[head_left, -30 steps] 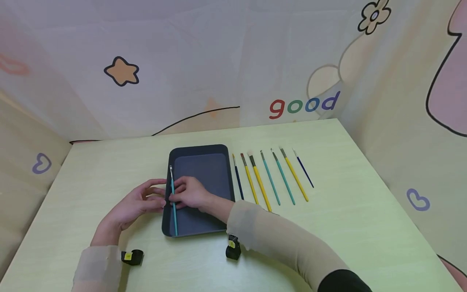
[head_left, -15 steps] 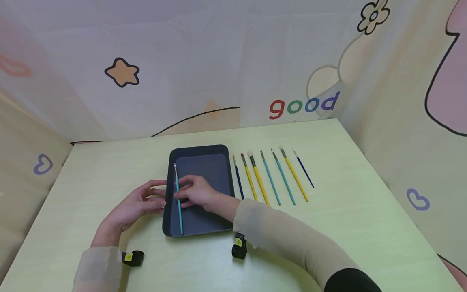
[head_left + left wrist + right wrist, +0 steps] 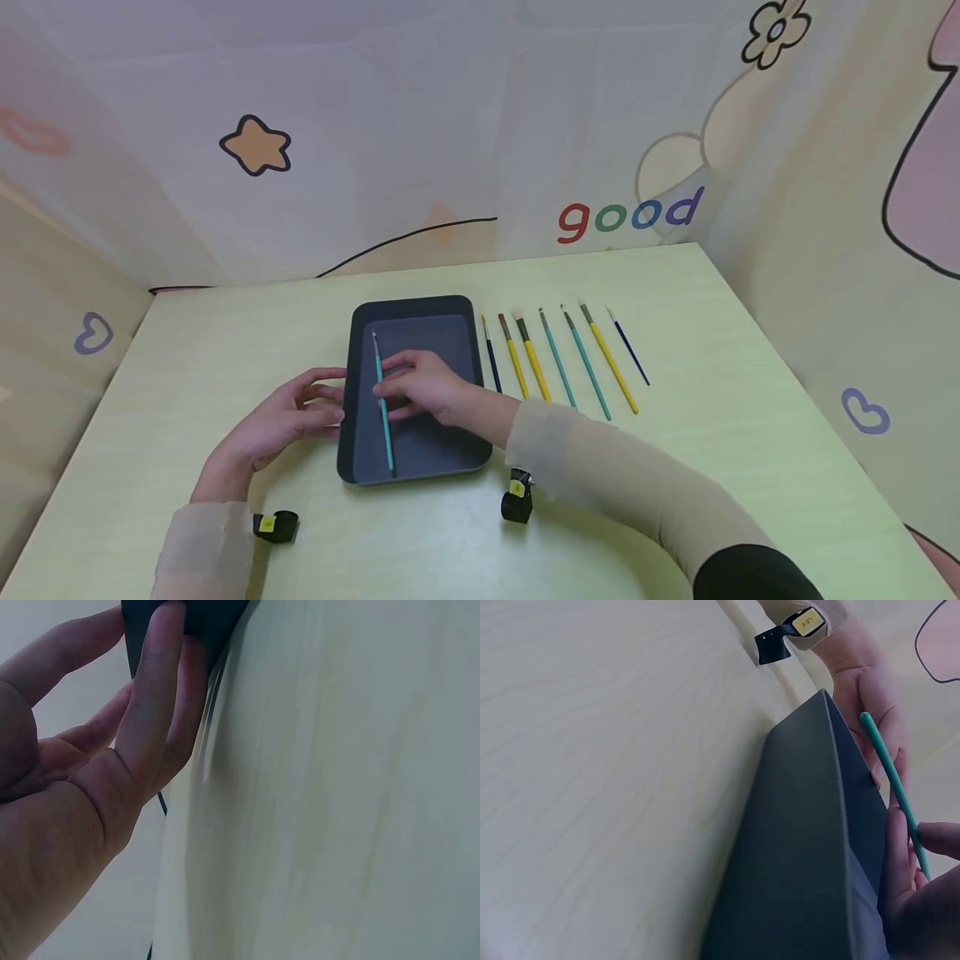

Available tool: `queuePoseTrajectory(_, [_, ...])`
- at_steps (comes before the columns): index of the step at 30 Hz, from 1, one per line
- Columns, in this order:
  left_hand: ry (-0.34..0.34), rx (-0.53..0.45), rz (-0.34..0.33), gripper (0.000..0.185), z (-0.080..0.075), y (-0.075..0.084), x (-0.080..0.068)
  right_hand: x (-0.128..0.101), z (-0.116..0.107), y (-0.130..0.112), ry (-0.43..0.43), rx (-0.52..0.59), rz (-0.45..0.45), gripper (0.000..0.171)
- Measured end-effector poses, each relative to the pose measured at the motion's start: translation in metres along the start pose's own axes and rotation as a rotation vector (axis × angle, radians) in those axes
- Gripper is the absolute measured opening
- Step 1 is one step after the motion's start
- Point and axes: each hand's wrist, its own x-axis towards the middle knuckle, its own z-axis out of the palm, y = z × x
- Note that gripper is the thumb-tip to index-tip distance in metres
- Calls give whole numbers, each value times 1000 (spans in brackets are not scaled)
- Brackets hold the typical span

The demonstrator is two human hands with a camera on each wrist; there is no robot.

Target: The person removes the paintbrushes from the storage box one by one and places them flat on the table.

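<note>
A turquoise paintbrush (image 3: 387, 435) is pinched between the thumb and fingers of my right hand (image 3: 435, 388), over the left part of a dark rectangular tray (image 3: 411, 310). Its bristle end points to the back, and in the right wrist view the turquoise handle (image 3: 891, 774) rises above the tray's rim. My left hand (image 3: 288, 418) is at the tray's left side. In the left wrist view, its extended fingers (image 3: 154, 690) rest against the tray's outer wall.
Several paintbrushes with yellow (image 3: 609, 358), turquoise (image 3: 586, 362) and dark blue (image 3: 628, 346) handles lie in a row right of the tray. Black wrist cameras (image 3: 276, 527) hang by both wrists. A printed curtain (image 3: 405, 150) stands behind the table (image 3: 750, 467).
My right hand has moved right with the turquoise paintbrush, away from the tray's left wall toward its middle. The left hand has kept its place at the tray's side.
</note>
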Motion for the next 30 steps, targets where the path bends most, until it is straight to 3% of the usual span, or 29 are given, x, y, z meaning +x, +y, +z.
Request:
queuePoseTrajectory(15, [11, 8, -1, 68, 1, 0, 0, -26, -35, -18, -57, -107, -27, 49])
queuePoseTrajectory(30, [1, 11, 11, 67, 1, 0, -1, -40, -70, -26, -6, -173, -54, 48])
